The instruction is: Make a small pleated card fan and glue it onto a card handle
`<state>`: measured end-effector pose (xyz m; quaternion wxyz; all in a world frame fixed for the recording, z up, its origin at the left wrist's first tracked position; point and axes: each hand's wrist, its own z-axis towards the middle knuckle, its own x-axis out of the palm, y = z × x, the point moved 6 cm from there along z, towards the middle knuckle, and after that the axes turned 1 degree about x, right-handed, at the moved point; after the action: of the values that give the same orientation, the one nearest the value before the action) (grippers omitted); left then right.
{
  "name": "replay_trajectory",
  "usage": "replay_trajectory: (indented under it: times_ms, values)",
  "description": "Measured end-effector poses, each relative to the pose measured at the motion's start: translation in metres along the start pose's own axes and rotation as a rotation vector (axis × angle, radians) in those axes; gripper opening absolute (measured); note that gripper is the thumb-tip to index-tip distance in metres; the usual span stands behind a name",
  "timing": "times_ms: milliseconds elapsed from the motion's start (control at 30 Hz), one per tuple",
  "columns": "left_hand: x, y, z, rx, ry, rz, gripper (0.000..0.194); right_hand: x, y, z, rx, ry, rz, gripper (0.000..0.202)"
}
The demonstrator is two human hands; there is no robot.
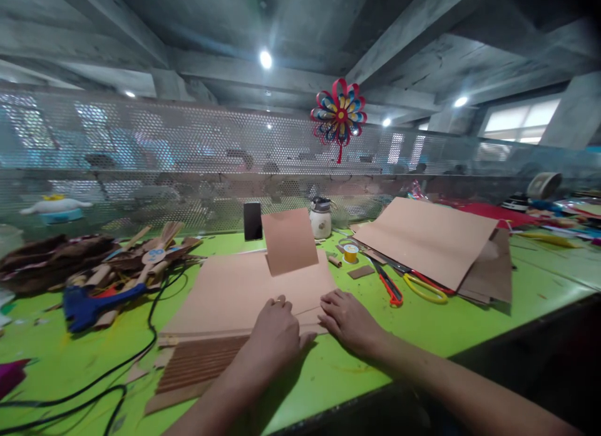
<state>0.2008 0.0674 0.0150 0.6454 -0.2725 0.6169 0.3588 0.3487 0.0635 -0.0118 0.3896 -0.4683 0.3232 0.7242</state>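
Observation:
A large brown cardboard sheet [225,292] lies on the green table, its front part beneath both my hands. My left hand [277,329], with a ring on one finger, is bent over the sheet near its front edge, fingers curled down on it and thumb pointing right. The fingertips are partly hidden. At the sheet's right front corner rests my right hand [350,323], fingers stretched out and lying on the cardboard. Between the hands a crease or strip edge crosses the sheet. A smaller cardboard piece [291,242] stands tilted at the back of the sheet.
Corrugated cardboard [201,364] sticks out at front left. Right of the sheet lie a red cutter [390,287], yellow-handled scissors [425,289], a yellow spool [350,254] and folded cardboard [427,242]. A blue glue gun [94,304] and black cable [153,317] occupy the left.

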Motion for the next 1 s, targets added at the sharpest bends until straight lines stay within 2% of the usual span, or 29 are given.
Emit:
replay_trajectory:
  times_ms: [267, 467, 567, 667, 800, 1000]
  values:
    - [-0.008, 0.008, -0.007, -0.050, 0.068, 0.013, 0.049, -0.001, -0.004, 0.000, 0.049, -0.034, 0.052, 0.023]
    - [0.001, 0.001, -0.009, -0.027, 0.087, 0.012, 0.041, -0.003, -0.008, -0.001, 0.087, -0.079, 0.154, 0.018]
    - [0.006, 0.002, -0.008, -0.040, 0.055, -0.004, 0.038, -0.003, -0.023, -0.001, 0.163, -0.126, 0.224, 0.014]
    - [0.010, 0.010, -0.002, -0.085, 0.001, -0.033, 0.044, 0.000, -0.047, 0.000, 0.291, -0.169, 0.297, 0.013]
    - [0.012, 0.023, 0.011, -0.119, -0.039, -0.058, 0.045, 0.009, -0.072, 0.009, 0.424, -0.117, 0.427, 0.024]
    - [0.000, 0.034, 0.026, -0.120, -0.054, -0.069, 0.034, 0.014, -0.076, 0.025, 0.494, 0.014, 0.517, 0.030]
